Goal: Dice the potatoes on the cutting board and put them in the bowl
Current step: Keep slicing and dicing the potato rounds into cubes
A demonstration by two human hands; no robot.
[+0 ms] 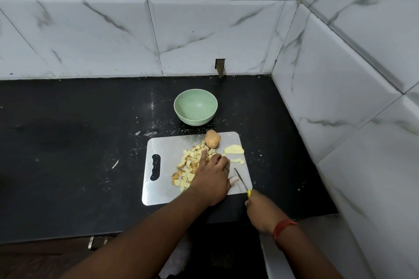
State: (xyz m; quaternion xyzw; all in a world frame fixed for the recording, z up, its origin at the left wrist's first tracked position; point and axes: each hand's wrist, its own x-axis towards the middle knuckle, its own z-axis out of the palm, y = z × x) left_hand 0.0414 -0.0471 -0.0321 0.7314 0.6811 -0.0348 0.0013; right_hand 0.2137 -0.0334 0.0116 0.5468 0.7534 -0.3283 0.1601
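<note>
Nearest, right hand (pixel 258 212): my grip is closed round the yellow handle of the knife (pixel 241 181); the blade points away from me over the near right corner of the cutting board (pixel 158 190).
Wrist: a red band (pixel 283 225) sits on my right wrist.
Left hand (pixel 212 173): lies palm down on the board, forefinger stretched out onto the diced potato (pixel 188 165); the other fingers are bent, and I cannot tell whether this grip holds anything.
Cutting board: metal, with a handle slot at its left end, flat on the black desk (pixel 68 142).
Diced potato: a loose heap of pale cubes mid-board, to the left of my left hand and partly under it.
Cut pieces (pixel 234 149): one larger slab and a few small strips near the board's right edge.
Whole potato (pixel 212 138): unpeeled, at the far edge of the board.
Bowl (pixel 195 106): green, on the desk just beyond the board, with no potato in it.
Wall (pixel 181 29): white marbled tiles behind and to the right.
</note>
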